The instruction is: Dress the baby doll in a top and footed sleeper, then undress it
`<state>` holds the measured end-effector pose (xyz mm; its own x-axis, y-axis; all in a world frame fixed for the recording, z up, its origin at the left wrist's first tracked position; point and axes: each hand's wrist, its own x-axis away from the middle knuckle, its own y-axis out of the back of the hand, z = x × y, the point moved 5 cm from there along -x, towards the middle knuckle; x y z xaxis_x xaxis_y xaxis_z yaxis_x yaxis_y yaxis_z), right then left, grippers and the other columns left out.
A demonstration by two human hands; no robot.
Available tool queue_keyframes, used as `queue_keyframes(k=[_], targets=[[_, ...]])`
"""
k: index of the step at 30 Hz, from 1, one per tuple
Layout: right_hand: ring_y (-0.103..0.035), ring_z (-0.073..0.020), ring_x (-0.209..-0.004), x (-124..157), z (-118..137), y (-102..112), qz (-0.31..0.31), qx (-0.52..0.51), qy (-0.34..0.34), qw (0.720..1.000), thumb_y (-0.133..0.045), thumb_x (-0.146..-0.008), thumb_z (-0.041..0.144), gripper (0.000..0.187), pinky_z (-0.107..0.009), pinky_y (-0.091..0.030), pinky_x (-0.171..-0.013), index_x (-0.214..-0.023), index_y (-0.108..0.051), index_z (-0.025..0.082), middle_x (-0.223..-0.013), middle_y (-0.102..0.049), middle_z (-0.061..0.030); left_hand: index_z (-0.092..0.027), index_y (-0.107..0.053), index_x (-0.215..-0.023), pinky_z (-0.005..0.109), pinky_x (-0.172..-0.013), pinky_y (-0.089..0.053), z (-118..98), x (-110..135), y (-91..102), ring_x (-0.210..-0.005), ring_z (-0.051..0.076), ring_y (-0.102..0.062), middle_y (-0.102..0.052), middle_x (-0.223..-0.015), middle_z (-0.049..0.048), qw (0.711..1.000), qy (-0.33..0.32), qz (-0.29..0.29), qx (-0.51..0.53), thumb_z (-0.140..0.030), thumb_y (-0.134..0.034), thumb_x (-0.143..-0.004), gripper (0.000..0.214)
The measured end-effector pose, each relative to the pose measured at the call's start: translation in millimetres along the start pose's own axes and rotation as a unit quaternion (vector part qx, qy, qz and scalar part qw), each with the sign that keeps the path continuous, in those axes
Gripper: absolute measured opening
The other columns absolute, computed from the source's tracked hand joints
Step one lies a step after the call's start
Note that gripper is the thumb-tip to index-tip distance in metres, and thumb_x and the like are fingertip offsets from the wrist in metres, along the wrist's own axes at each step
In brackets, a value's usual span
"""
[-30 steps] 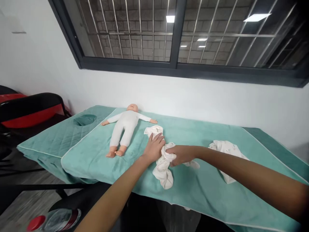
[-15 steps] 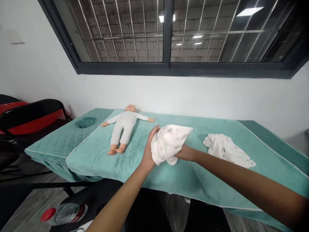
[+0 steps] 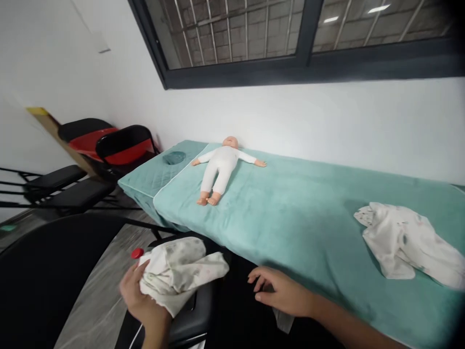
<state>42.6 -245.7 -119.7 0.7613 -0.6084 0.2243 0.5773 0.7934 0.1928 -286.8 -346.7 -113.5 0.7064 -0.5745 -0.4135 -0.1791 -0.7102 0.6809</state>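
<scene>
My left hand [image 3: 140,295] grips one side of a bunched white cloth [image 3: 170,269] with a faint print, perhaps a baby garment. It is over a black padded seat [image 3: 199,310] at the lower left. My right hand [image 3: 278,291] holds nothing; its fingers are loosely curled and apart, near the front edge of the green bed. On the bed [image 3: 290,208], a baby doll [image 3: 221,167] in a white body suit lies on its back, arms spread. A second white printed garment [image 3: 407,237] lies crumpled on the bed's right part.
A bottle's red cap [image 3: 137,253] shows behind the held cloth, the bottle mostly hidden. Black and red folding chairs [image 3: 125,145] stand at the left. A white wall [image 3: 327,121] and a barred window [image 3: 236,29] are behind the bed.
The white cloth was in both hands above the bed. My left hand has carried it down and left over the seat, and my right hand has let go. The view has swung left.
</scene>
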Motion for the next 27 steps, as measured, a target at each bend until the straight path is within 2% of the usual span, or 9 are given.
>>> queue_keyframes(k=[2,3,5,7,10,13,17,21,27], targets=[[-0.064,-0.0184,-0.101,5,-21,-14,-0.006,-0.036,-0.027,0.999,-0.061,-0.083,0.028,0.033,-0.033,-0.050,-0.092,-0.117,-0.063,0.027,-0.118,-0.065,-0.0028,-0.032,-0.050,-0.119,0.051,-0.113,-0.039,26,4,12.6,-0.135,0.031,-0.044,-0.045,-0.142,0.0012,0.996,-0.005,-0.088,-0.011,-0.029,-0.047,-0.082,0.038],[-0.064,-0.0186,-0.100,7,-31,-20,-0.008,-0.049,-0.040,0.998,-0.061,-0.084,0.028,0.032,-0.033,-0.050,-0.093,-0.116,-0.063,0.027,-0.116,-0.066,-0.0026,-0.028,-0.054,-0.111,0.049,-0.111,-0.041,38,8,10.1,-0.131,0.030,-0.048,-0.048,-0.138,0.0029,0.997,-0.011,-0.077,-0.026,-0.026,-0.048,-0.081,0.030],[-0.064,-0.0192,-0.101,11,-54,-30,-0.009,-0.069,-0.068,0.995,-0.060,-0.085,0.030,0.029,-0.034,-0.048,-0.095,-0.114,-0.063,0.028,-0.115,-0.066,-0.0022,-0.023,-0.056,-0.101,0.046,-0.109,-0.043,60,20,-11.1,-0.126,0.027,-0.053,-0.054,-0.132,0.0067,0.996,-0.023,0.042,-0.076,-0.014,-0.045,-0.079,0.027],[-0.062,-0.0199,-0.105,14,-76,-36,-0.015,-0.075,-0.094,0.993,-0.058,-0.086,0.033,0.026,-0.035,-0.046,-0.098,-0.112,-0.064,0.030,-0.115,-0.066,-0.0016,-0.022,-0.060,-0.095,0.043,-0.109,-0.042,76,37,-41.8,-0.132,0.024,-0.049,-0.056,-0.135,0.0079,0.971,-0.046,0.183,-0.146,-0.002,-0.040,-0.070,0.038],[-0.061,-0.0213,-0.108,20,-104,-42,-0.025,-0.073,-0.116,0.990,-0.056,-0.087,0.037,0.025,-0.036,-0.044,-0.100,-0.111,-0.063,0.031,-0.118,-0.064,-0.0013,-0.021,-0.067,-0.099,0.054,-0.113,-0.033,90,62,-87.3,-0.148,0.029,-0.024,-0.044,-0.153,0.0053,0.885,-0.094,0.371,-0.266,-0.001,-0.042,-0.067,0.045],[-0.061,-0.0229,-0.109,26,-128,-50,-0.026,-0.080,-0.136,0.987,-0.057,-0.086,0.039,0.025,-0.038,-0.044,-0.101,-0.109,-0.064,0.032,-0.117,-0.064,-0.0012,-0.018,-0.068,-0.106,0.067,-0.108,-0.030,92,75,-112.7,-0.150,0.034,-0.018,-0.038,-0.156,0.0087,0.811,-0.112,0.472,-0.327,-0.005,-0.043,-0.073,0.044],[-0.061,-0.0255,-0.107,30,-153,-59,-0.031,-0.095,-0.155,0.983,-0.058,-0.084,0.044,0.026,-0.039,-0.046,-0.099,-0.106,-0.065,0.032,-0.110,-0.066,-0.0018,-0.016,-0.066,-0.115,0.067,-0.110,-0.027,86,75,-114.9,-0.150,0.032,-0.017,-0.036,-0.156,0.0129,0.820,-0.107,0.452,-0.335,-0.002,-0.041,-0.076,0.048],[-0.060,-0.0279,-0.111,27,-167,-58,-0.037,-0.112,-0.155,0.981,-0.058,-0.083,0.048,0.029,-0.041,-0.045,-0.100,-0.106,-0.065,0.031,-0.108,-0.067,-0.0025,-0.016,-0.063,-0.119,0.065,-0.112,-0.025,85,85,-110.5,-0.147,0.029,-0.028,-0.043,-0.152,0.0150,0.810,-0.083,0.484,-0.319,-0.001,-0.039,-0.078,0.050],[-0.062,-0.0263,-0.103,23,-170,-51,-0.053,-0.105,-0.150,0.982,-0.057,-0.085,0.049,0.029,-0.040,-0.046,-0.096,-0.102,-0.066,0.027,-0.102,-0.067,-0.0030,-0.016,-0.062,-0.119,0.052,-0.115,-0.028,88,94,-98.2,-0.140,0.027,-0.039,-0.045,-0.150,0.0119,0.847,-0.053,0.407,-0.338,-0.004,-0.041,-0.079,0.047]])
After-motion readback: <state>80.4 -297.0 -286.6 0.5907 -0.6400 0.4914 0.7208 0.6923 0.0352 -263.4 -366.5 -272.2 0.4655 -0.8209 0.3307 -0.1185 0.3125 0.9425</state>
